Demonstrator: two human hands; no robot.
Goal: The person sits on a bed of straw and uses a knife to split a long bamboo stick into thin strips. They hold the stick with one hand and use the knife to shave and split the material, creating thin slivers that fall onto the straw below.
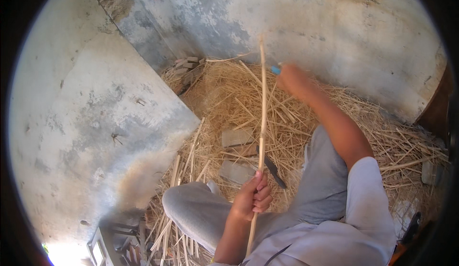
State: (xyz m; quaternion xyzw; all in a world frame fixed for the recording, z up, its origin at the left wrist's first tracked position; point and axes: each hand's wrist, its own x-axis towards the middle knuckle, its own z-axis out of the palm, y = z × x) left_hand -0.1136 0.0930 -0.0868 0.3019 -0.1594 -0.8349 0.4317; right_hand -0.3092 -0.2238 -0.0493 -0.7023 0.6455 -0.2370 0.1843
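Observation:
A long, thin, pale wooden stick [263,118] stands slanted in front of me, slightly curved. My left hand [252,198] is closed round its lower part, above my lap, and the lower end runs down against my shirt. My right hand [292,80] is stretched out to the far right of the stick, near its upper part but apart from it. Its fingers are closed on a small blue thing [276,70]; motion blur and the hand itself hide the rest of it. Under the stick, a dark, flat, blade-like tool [272,168] lies on the ground.
Straw-like strips [287,106] and shavings cover the floor round my bent legs. Bricks [237,137] lie between my knees, with more rubble [186,65] in the far corner. Worn plaster walls [325,36] stand close ahead and at left. A wooden frame [98,247] is at lower left.

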